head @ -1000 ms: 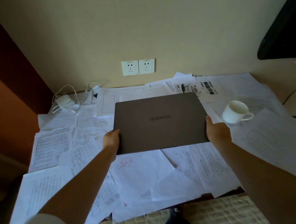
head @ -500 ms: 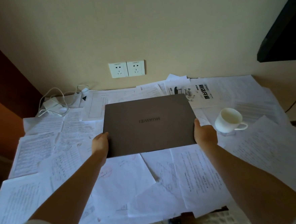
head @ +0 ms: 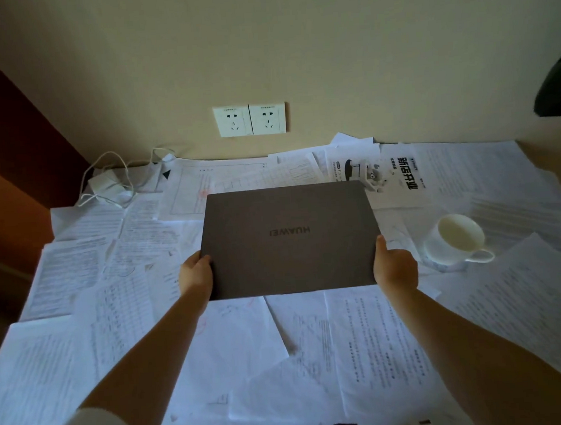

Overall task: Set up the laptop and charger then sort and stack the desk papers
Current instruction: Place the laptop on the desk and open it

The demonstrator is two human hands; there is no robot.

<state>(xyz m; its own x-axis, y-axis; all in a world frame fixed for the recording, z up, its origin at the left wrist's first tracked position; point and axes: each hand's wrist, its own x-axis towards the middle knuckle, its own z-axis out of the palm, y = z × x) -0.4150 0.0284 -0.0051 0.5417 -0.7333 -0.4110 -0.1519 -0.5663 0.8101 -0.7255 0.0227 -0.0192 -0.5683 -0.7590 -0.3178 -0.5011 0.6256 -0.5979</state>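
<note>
Head view only. Containers first: one white cup (head: 455, 243) stands on the papers (head: 242, 354) to the right of the laptop (head: 290, 240). Its handle points toward the near right. Its inside appears pale and you cannot tell whether it holds anything.

Your left hand (head: 195, 278) grips the laptop's near left corner, with the thumb on the lid. Your right hand (head: 395, 267) grips the near right corner in the same manner. Both hands are closed around the edges of the laptop. The laptop is shut, grey, and positioned at the middle of the desk over the papers. You cannot tell whether it rests on the sheets or is held just above them.

Edges and room: loose papers cover the desk from the wall to the near edge, overlapping and at mixed angles. The laptop's right edge is near the cup but apart from it. The laptop's far edge overlaps sheets that lie below the double wall socket (head: 249, 120). The white charger (head: 106, 186) with its looped cable lies at the far left corner of the desk, well apart from the laptop. A dark object (head: 559, 86) enters the frame at the upper right.

Writing: the lid reads "HUAWEI", upside down from your position. A leaflet (head: 393, 178) beyond the laptop's far right corner carries large bold Chinese characters. Print on the remaining sheets is too small to read.
</note>
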